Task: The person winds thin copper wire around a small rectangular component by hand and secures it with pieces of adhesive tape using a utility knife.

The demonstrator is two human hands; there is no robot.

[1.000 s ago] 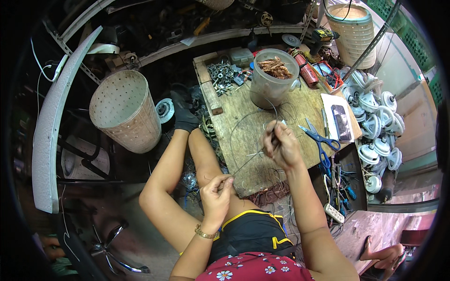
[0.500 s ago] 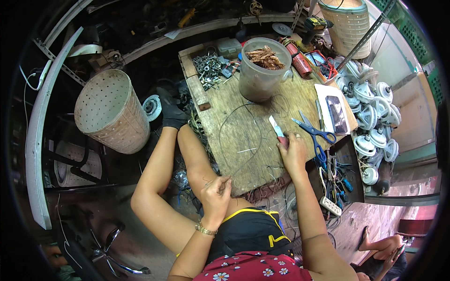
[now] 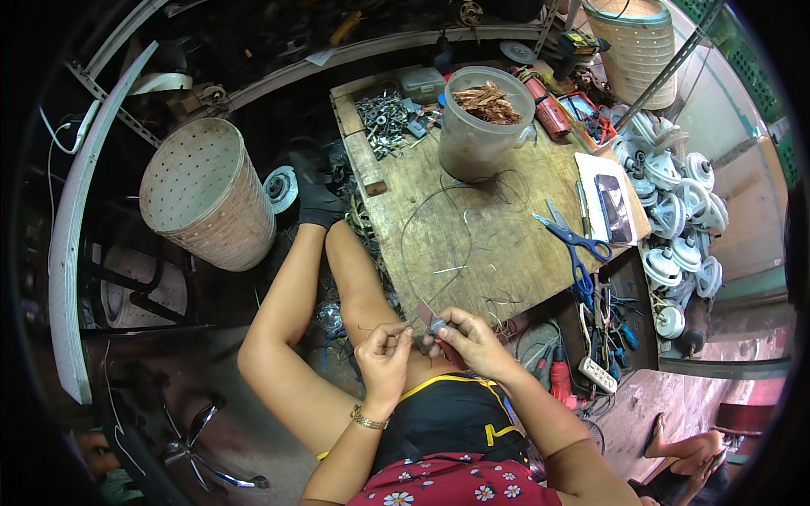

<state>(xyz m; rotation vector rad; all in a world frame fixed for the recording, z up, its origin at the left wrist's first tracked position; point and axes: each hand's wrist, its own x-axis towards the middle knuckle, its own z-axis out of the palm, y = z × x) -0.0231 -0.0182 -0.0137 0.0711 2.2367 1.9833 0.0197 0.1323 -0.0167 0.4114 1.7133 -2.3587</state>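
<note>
Over my lap, my left hand [image 3: 384, 357] is closed in a pinch on the end of a thin dark wire [image 3: 403, 240]. The wire appears to run in a wide loop over the wooden board. Close beside it, my right hand [image 3: 474, 344] grips a red-handled utility knife [image 3: 428, 314]. Its blade sits near the left fingertips and the wire; whether it touches the wire I cannot tell. Blue-handled scissors [image 3: 575, 243] lie with parted blades on the board's right side. A translucent tub [image 3: 472, 152] of copper scraps [image 3: 488, 103] stands at the back.
Screws [image 3: 384, 122] are heaped at the board's [image 3: 523, 215] far left corner. A phone [image 3: 614, 208] lies at right, beside stacked white rotors [image 3: 675, 202]. Pliers [image 3: 595, 325] and a power strip [image 3: 596, 374] are below. A perforated basket [image 3: 207, 198] stands left. Another person's leg [image 3: 683, 451] shows lower right.
My right hand has picked up the utility knife from the board and brought it down and left, beside my left hand. My left hand still pinches the wire.
</note>
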